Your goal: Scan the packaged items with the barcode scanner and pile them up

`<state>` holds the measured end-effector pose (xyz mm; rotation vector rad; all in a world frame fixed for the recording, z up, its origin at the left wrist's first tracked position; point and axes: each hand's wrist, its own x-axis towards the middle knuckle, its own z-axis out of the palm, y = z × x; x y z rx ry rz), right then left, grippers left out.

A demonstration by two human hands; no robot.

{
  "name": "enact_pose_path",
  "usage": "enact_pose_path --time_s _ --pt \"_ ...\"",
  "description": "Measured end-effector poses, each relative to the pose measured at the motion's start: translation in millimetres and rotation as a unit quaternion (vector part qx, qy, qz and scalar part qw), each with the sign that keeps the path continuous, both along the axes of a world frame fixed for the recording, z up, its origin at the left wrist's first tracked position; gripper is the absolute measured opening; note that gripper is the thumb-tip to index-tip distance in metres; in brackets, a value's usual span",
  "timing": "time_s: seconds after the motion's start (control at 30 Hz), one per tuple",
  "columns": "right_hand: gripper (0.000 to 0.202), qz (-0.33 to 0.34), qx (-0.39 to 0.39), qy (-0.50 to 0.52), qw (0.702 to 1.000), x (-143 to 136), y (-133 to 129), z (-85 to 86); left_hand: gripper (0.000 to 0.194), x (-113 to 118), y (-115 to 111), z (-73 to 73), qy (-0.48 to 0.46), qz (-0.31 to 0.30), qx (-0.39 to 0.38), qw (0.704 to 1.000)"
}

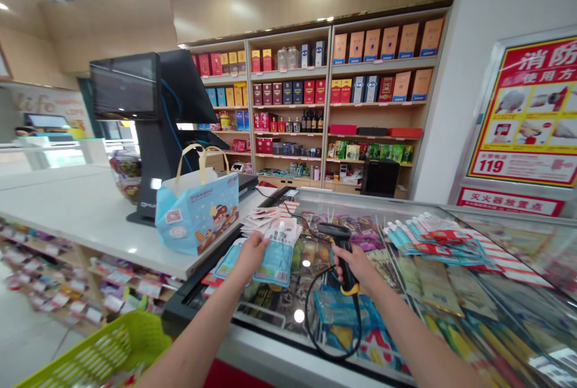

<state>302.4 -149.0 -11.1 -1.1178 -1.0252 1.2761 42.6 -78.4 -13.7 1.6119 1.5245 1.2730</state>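
Observation:
My left hand (253,254) pinches the edge of a blue-and-white packet (276,260) with a barcode on its lower right corner. Under and behind that packet lie more flat packets (261,219) on the glass top. My right hand (356,264) is wrapped around the handle of a black barcode scanner (336,233) with yellow trim. The scanner's head points left, toward the packet. From its base a black cable loops down over the glass and runs back toward the counter.
A blue paper bag (198,210) stands left beside the black checkout terminal (153,135). Pouches (433,234) are piled on the right of the glass-topped freezer (297,322). A green basket (112,349) is at lower left. Shelves of boxes (288,93) line the back wall.

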Motion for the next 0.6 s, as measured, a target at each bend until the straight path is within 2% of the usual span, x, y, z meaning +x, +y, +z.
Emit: enact_pose_path --time_s 0.07,0.17,0.3,0.47,0.6 --pt "0.038 0.010 0.005 0.002 1.000 1 -4 2.1 0.012 19 19 11.4 -0.029 0.023 0.021 0.999" --pt "0.039 0.015 -0.002 -0.020 1.000 1 -10 5.8 0.008 51 54 22.5 -0.064 0.023 0.067 0.995" --pt "0.038 0.036 -0.008 -0.060 0.998 2 -13 4.6 0.012 79 88 16.6 -0.088 0.032 0.075 0.993" --pt "0.035 0.040 0.003 -0.091 0.995 1 -10 -3.2 0.012 84 95 -0.7 -0.100 0.036 0.065 0.992" --pt "0.034 0.034 -0.009 -0.090 0.995 1 -10 -4.3 0.012 79 93 -3.9 -0.111 0.044 0.072 0.990"
